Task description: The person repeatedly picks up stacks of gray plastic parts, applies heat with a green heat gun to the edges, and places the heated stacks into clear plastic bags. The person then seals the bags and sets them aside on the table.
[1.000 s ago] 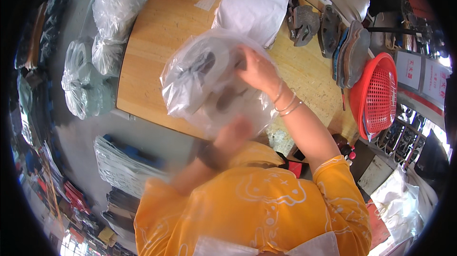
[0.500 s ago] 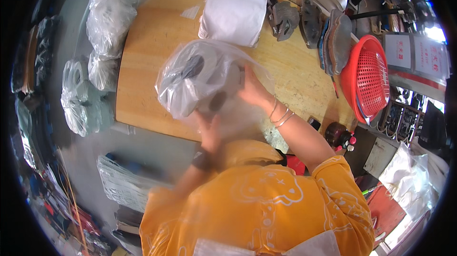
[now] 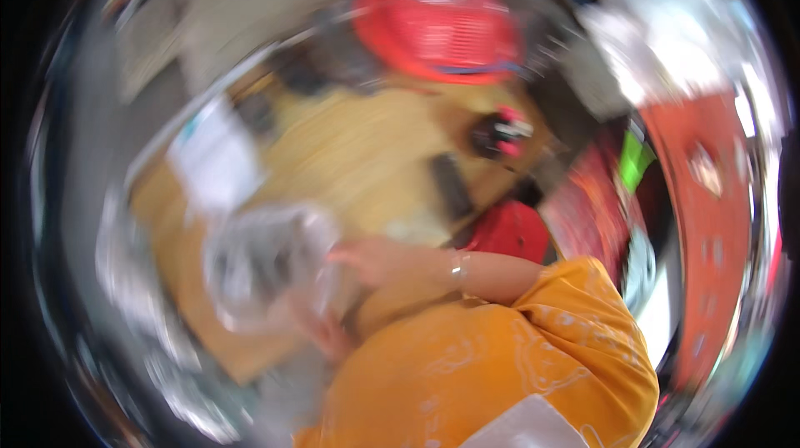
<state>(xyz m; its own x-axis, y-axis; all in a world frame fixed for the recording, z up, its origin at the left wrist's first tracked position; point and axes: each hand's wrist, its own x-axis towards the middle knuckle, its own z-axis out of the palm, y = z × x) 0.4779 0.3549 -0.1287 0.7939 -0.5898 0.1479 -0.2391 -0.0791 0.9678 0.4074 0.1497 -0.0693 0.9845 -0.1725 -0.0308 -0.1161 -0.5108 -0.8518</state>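
Motion smears the whole head view. A clear plastic bag (image 3: 271,265) with dark grey pieces inside stands on the wooden table, near its front left part. From the right, my right hand (image 3: 375,261) reaches the bag's edge, its fingers closed at the plastic. Low at the bag's near side is my left hand (image 3: 321,327), which seems to touch it; its fingers are too blurred to read. The shape of the pieces in the bag cannot be made out.
Papers (image 3: 217,156) lie on the table (image 3: 367,148) beyond the bag. Dark flat parts (image 3: 300,73) line the far edge near a red basket (image 3: 437,27). A dark phone-like object (image 3: 451,185) and a dark round object with pink knobs (image 3: 500,131) are at right. Plastic bags (image 3: 137,265) sit at left.
The view has swung to the right, so the table and basket appear turned and shifted left. Both hands stay at the plastic bag. More of the room's right side shows.
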